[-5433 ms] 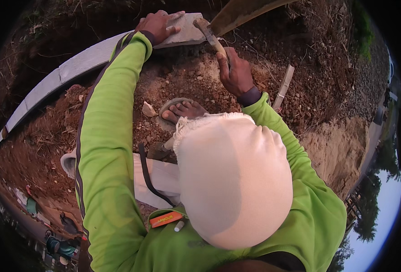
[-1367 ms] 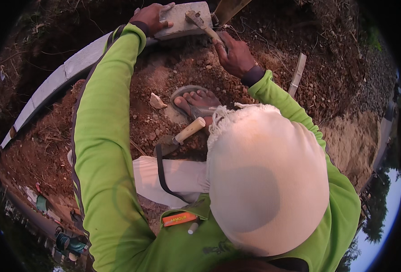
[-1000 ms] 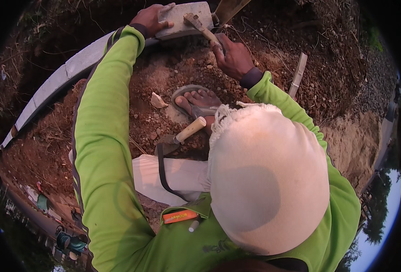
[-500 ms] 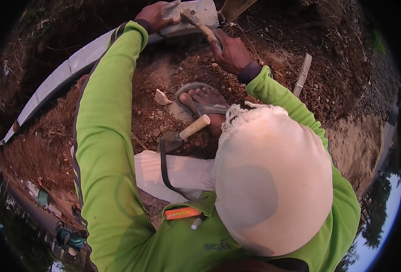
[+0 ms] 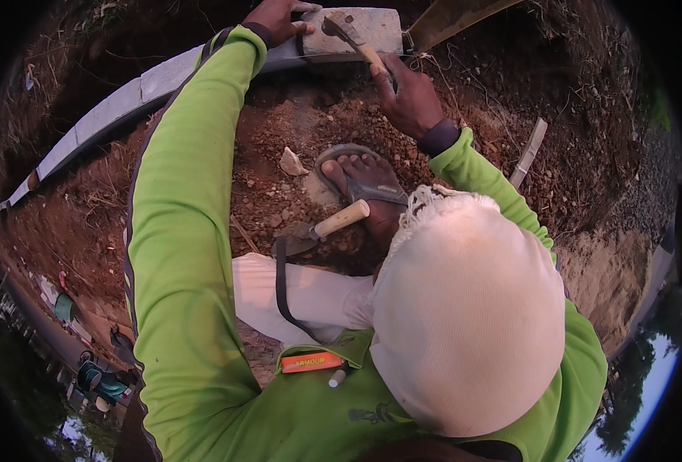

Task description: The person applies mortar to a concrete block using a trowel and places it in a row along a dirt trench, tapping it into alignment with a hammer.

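My left hand (image 5: 278, 20) rests at the left end of a grey concrete block (image 5: 383, 29), its thumb and fingers stretched apart on it. Closed around a wooden handle, my right hand (image 5: 412, 100) holds a hammer (image 5: 367, 52). The hammer's dark metal head lies over the block's top face, close to a dark hole or mark. A trowel (image 5: 339, 219) with a wooden handle lies on the soil beside my sandalled foot (image 5: 364, 173); its blade is partly hidden behind a dark strap (image 5: 282, 289).
A curved row of pale kerb blocks (image 5: 110, 112) runs away to the left. A wooden board (image 5: 456, 23) adjoins the block's right end. A wooden stake (image 5: 529, 152) stands in the reddish soil at right. A pale stone (image 5: 292, 162) lies by my foot. My bent knee (image 5: 472, 316) fills the lower right.
The view has shifted, so the scene sits further right and slightly lower. Both hands keep nearly the same places at the block, the hammer head still over its top.
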Available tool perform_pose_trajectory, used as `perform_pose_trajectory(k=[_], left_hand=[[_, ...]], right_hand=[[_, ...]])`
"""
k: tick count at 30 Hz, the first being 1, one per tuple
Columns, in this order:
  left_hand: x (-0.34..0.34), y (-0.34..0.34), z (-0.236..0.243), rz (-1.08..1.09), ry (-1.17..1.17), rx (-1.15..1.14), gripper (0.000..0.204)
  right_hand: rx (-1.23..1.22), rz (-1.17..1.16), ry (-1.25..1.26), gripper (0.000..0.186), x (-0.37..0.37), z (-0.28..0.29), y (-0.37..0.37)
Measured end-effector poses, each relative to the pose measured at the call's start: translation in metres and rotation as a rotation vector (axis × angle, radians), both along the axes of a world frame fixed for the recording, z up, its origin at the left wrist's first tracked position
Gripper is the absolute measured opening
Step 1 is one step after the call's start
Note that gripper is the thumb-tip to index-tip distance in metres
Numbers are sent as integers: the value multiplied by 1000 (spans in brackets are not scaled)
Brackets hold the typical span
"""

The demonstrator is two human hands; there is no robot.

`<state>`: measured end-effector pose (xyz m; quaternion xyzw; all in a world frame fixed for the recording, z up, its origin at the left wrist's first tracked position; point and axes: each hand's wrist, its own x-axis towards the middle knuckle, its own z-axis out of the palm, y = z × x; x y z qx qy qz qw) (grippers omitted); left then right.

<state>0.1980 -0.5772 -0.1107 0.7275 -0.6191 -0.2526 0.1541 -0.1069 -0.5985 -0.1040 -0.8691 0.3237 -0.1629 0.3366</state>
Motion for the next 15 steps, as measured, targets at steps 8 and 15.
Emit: perform_pose_trajectory(k=[8,15], left_hand=[[-11,2,14,92,11,57,41],[12,2,-25,-20,-186,13,55]], right_hand=[[6,20,116,33,-5,-6,-2],[63,10,124,31,-4,-5,1]])
